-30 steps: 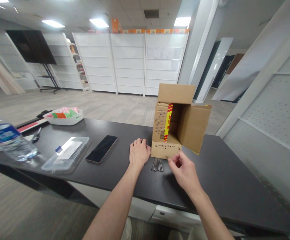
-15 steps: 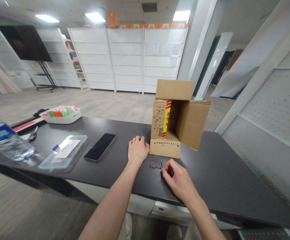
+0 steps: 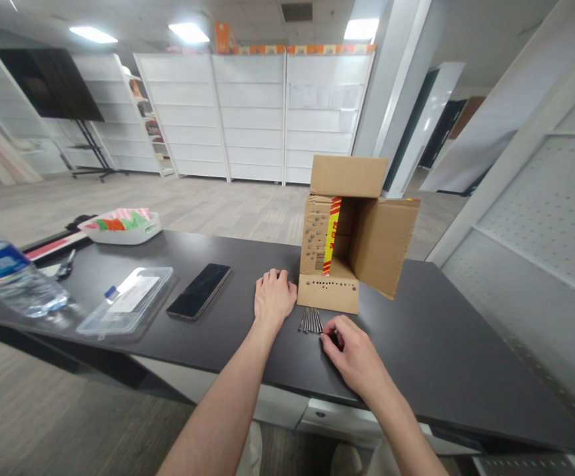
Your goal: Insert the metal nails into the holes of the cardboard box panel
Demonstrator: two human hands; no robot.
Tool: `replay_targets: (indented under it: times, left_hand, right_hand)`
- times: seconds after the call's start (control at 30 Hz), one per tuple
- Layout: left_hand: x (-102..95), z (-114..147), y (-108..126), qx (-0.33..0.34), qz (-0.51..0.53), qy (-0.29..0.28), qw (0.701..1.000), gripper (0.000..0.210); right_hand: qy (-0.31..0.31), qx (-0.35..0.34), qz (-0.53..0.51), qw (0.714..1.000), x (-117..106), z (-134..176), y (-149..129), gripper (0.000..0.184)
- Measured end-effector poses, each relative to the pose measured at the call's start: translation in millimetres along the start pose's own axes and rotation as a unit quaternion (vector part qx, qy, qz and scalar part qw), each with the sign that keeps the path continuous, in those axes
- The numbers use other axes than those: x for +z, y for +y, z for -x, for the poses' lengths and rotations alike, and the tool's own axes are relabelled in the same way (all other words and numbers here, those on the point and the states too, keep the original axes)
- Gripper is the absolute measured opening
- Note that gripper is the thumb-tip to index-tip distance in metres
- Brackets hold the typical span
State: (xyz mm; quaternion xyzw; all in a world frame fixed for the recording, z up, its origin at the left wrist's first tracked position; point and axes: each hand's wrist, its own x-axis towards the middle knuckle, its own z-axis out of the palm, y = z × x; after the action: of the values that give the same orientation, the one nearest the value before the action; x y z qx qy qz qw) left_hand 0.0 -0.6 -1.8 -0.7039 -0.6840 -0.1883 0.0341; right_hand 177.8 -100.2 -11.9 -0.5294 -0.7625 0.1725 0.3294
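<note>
Several thin metal nails (image 3: 311, 320) lie fanned out on the dark table, just in front of a cardboard box's lower flap. My right hand (image 3: 349, 347) rests at their right side, thumb and forefinger pinched at the head end of the outermost nail. My left hand (image 3: 273, 297) lies palm down on the table, holding nothing, its thumb beside the box's left edge. The open cardboard box (image 3: 312, 235) faces me with its flaps spread. Its left flap bears many nail heads and a yellow-red tape strip; the lower flap has rows of small holes and a nail head near its right end.
Left of my hands lie a black phone (image 3: 199, 291) and a clear plastic case (image 3: 126, 301). Farther left are a water bottle (image 3: 14, 277) and a white basket (image 3: 143, 231) with colourful packets. The dark table (image 3: 441, 357) extends right towards a pegboard panel (image 3: 540, 218).
</note>
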Motion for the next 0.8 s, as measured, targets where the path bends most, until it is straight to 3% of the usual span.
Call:
replay_targets:
  times: [0.8]
  left_hand:
    - [1.2, -1.3, 0.6, -0.004, 0.000, 0.000, 1.000, 0.029]
  right_hand:
    - [0.017, -0.015, 0.007, 1.000, 3.1, -0.8, 5.1, 0.010]
